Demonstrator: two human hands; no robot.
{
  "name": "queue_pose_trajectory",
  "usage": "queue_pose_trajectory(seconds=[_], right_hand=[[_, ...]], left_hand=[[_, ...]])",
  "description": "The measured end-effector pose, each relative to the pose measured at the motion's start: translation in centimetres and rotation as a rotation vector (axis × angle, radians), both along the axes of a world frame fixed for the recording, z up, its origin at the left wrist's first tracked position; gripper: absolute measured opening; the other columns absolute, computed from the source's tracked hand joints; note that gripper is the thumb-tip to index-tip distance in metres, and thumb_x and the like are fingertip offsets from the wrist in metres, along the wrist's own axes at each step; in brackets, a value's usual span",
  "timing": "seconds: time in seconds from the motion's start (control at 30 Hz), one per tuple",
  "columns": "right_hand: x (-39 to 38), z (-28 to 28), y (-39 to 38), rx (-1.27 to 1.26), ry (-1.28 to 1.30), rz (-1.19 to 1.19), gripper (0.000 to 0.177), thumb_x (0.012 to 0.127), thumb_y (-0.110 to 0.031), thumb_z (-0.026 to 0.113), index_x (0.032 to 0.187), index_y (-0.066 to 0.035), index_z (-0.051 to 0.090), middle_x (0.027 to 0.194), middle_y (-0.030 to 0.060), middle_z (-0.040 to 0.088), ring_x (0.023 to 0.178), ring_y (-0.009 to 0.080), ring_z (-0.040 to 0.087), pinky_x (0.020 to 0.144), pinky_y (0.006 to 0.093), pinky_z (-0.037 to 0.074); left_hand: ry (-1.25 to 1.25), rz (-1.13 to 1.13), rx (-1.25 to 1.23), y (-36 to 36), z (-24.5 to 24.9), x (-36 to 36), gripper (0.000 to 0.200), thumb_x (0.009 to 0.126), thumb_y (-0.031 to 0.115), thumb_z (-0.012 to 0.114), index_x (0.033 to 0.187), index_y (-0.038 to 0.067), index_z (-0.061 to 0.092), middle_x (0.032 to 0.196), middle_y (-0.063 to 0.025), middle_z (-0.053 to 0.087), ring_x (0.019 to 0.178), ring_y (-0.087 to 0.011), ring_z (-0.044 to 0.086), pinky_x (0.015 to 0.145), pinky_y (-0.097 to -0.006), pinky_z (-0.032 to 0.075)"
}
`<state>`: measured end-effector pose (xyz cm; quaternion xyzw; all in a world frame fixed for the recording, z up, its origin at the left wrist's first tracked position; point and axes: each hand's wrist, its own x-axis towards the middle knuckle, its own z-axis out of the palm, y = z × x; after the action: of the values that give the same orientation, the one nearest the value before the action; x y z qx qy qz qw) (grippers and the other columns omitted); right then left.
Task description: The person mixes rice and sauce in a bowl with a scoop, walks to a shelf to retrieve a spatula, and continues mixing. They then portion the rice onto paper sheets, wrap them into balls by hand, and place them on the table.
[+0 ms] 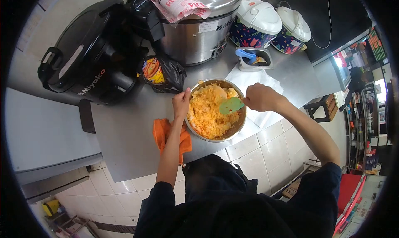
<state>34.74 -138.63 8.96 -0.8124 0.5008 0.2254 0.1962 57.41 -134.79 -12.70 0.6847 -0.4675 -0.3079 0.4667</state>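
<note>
A round metal bowl (238, 130) full of orange-yellow rice (210, 113) stands near the front edge of the steel table. My left hand (181, 103) is closed on the bowl's left rim. Over the right side of the bowl, my right hand (261, 97) grips a green rice paddle (231, 106), its blade at the rice and its handle hidden in my fist. An orange cloth (162, 132) lies on the table under my left forearm.
Behind the bowl stand a black rice cooker (89, 59), a large steel cooker (187, 40) and two flowered cookers (254, 26) (292, 30). A black plastic bag (172, 73) with a yellow packet and a small steel container (262, 59) with a blue-handled utensil are closer.
</note>
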Motion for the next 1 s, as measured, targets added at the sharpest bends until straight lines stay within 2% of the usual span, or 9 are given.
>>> queue_pose_trajectory(seconds=[0.17, 0.3, 0.47, 0.57, 0.7, 0.8, 0.87, 0.93, 1.0], right_hand=[[-0.2, 0.3, 0.8, -0.09, -0.004, 0.038, 0.021, 0.076, -0.013, 0.048, 0.078, 0.004, 0.061, 0.078, 0.0205, 0.061, 0.077, 0.0337, 0.061, 0.066, 0.0405, 0.05], [0.3, -9.9, 1.6, -0.068, 0.008, 0.095, 0.016, 0.074, -0.006, 0.049, 0.078, 0.002, 0.062, 0.083, 0.0184, 0.061, 0.078, 0.0314, 0.062, 0.065, 0.0367, 0.052], [0.7, -13.2, 3.4, -0.031, -0.005, 0.031, 0.015, 0.073, -0.01, 0.053, 0.08, -0.003, 0.064, 0.082, 0.0145, 0.064, 0.081, 0.028, 0.062, 0.068, 0.036, 0.051], [0.3, -12.1, 3.2, -0.033, 0.144, 0.093, 0.015, 0.07, -0.014, 0.059, 0.08, -0.005, 0.065, 0.081, 0.0108, 0.065, 0.079, 0.0235, 0.063, 0.062, 0.0322, 0.051], [1.4, -3.7, 2.6, -0.076, 0.291, 0.149, 0.014, 0.067, -0.018, 0.063, 0.079, -0.011, 0.067, 0.079, 0.0036, 0.065, 0.073, 0.0179, 0.062, 0.051, 0.028, 0.047], [1.9, -7.6, 3.7, -0.197, 0.45, 0.227, 0.013, 0.067, -0.019, 0.063, 0.078, -0.013, 0.067, 0.077, 0.0019, 0.064, 0.072, 0.0169, 0.062, 0.052, 0.0271, 0.047], [1.7, -9.7, 4.8, -0.184, 0.372, 0.217, 0.013, 0.069, -0.017, 0.06, 0.078, -0.012, 0.067, 0.078, 0.0038, 0.065, 0.07, 0.0174, 0.063, 0.054, 0.0274, 0.048], [1.1, -12.3, 5.9, -0.144, 0.116, 0.412, 0.014, 0.072, -0.015, 0.055, 0.079, -0.009, 0.067, 0.077, 0.0079, 0.064, 0.07, 0.02, 0.063, 0.056, 0.0301, 0.049], [1.0, -14.2, 6.5, -0.107, 0.057, 0.335, 0.015, 0.073, -0.014, 0.054, 0.078, -0.007, 0.066, 0.076, 0.0103, 0.064, 0.07, 0.0214, 0.063, 0.056, 0.032, 0.049]], left_hand=[[0.025, 0.01, 0.007, 0.1, -0.2, 0.0, 0.047, 0.086, 0.033, 0.051, 0.06, -0.005, 0.041, 0.05, -0.0082, 0.027, 0.047, -0.0119, 0.027, 0.044, -0.0319, 0.028], [-0.005, 0.017, 0.002, -0.1, -0.6, 0.0, 0.048, 0.086, 0.034, 0.052, 0.06, -0.005, 0.041, 0.049, -0.0079, 0.027, 0.047, -0.0113, 0.027, 0.044, -0.032, 0.028], [0.014, 0.024, 0.015, 0.0, -0.6, -0.2, 0.048, 0.086, 0.034, 0.052, 0.06, -0.005, 0.042, 0.049, -0.0074, 0.027, 0.047, -0.0106, 0.027, 0.044, -0.0314, 0.028], [0.044, 0.037, -0.011, -0.1, -0.7, -0.3, 0.048, 0.086, 0.034, 0.052, 0.061, -0.006, 0.043, 0.049, -0.0072, 0.028, 0.048, -0.01, 0.028, 0.044, -0.0311, 0.028], [0.053, 0.027, -0.004, 0.0, -0.2, -0.2, 0.048, 0.086, 0.034, 0.052, 0.061, -0.006, 0.042, 0.049, -0.0065, 0.027, 0.049, -0.0086, 0.028, 0.044, -0.0309, 0.028], [0.073, 0.054, 0.014, -0.1, -0.5, -0.4, 0.049, 0.086, 0.034, 0.052, 0.06, -0.005, 0.041, 0.049, -0.0064, 0.027, 0.05, -0.0081, 0.027, 0.044, -0.0306, 0.028], [0.032, 0.067, 0.023, 0.0, -0.5, -0.6, 0.049, 0.086, 0.034, 0.052, 0.059, -0.005, 0.041, 0.049, -0.0065, 0.027, 0.05, -0.0083, 0.027, 0.044, -0.0306, 0.028], [-0.01, 0.087, 0.038, 0.1, -0.5, -0.5, 0.048, 0.086, 0.034, 0.052, 0.059, -0.005, 0.04, 0.049, -0.0067, 0.027, 0.05, -0.0085, 0.027, 0.044, -0.0307, 0.028], [0.026, 0.098, -0.02, 0.1, -0.6, -0.7, 0.048, 0.086, 0.033, 0.051, 0.059, -0.005, 0.04, 0.05, -0.0065, 0.027, 0.051, -0.0084, 0.027, 0.044, -0.031, 0.028]])
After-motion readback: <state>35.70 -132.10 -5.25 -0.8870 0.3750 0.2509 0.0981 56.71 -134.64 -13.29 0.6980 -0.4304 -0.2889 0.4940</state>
